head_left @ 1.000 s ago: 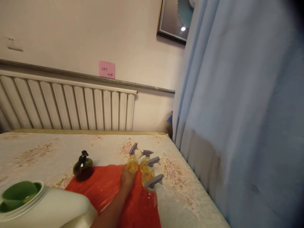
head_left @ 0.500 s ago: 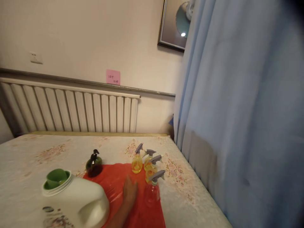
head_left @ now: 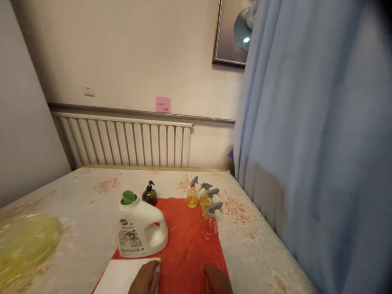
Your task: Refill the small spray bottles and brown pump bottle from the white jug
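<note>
- The flowered tablecloth [head_left: 76, 228] covers the whole table, with the red mat [head_left: 186, 241] laid on it in front of you.
- The white detergent jug [head_left: 139, 228] stands upright on the mat's left edge, beyond your left hand; a green cap sits in its mouth.
- Your left hand [head_left: 147, 281] lies on the white sheet [head_left: 119, 279] at the mat's near corner, fingers flat rather than gripping.
- Your right hand [head_left: 217, 281] rests on the mat, holding nothing; its fingers run out of view, so you cannot tell their spread.
- Four spray bottles [head_left: 205, 200] cluster at the mat's far right; three hold yellow liquid, while the nearest looks clear.
- The dark pump bottle [head_left: 150, 194] stands just behind the jug.
</note>
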`<state>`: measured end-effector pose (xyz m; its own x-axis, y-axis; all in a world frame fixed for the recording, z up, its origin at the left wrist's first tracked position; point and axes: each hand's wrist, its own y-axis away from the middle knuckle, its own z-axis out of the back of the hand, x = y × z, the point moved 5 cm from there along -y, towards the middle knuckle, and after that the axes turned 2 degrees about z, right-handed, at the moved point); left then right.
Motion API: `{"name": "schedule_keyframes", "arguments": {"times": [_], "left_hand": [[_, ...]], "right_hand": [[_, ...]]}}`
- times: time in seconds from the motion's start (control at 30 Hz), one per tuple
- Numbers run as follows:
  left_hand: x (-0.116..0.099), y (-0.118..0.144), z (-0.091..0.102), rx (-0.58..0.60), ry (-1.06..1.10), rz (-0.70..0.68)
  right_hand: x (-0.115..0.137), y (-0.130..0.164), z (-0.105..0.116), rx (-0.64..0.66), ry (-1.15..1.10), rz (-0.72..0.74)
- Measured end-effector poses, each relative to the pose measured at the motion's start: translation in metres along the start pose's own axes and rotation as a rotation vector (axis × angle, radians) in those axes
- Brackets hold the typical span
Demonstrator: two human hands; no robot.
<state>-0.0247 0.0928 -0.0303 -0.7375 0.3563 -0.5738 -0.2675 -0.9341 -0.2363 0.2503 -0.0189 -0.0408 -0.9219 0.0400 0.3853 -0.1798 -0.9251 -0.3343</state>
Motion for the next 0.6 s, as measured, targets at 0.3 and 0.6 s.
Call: {"name": "schedule_keyframes", "arguments": {"times": [0.3, 0.6], "left_hand": [[0.043, 0.028, 0.048, -0.074, -0.521, -0.027], [0.041, 0.042, 0.047, -0.094, -0.54, -0.07]], "right_hand": [[0.013, 0.006, 0.017, -0.089, 0.023, 0.075], [0.013, 0.009, 0.017, -0.052, -0.011, 0.038]]}}
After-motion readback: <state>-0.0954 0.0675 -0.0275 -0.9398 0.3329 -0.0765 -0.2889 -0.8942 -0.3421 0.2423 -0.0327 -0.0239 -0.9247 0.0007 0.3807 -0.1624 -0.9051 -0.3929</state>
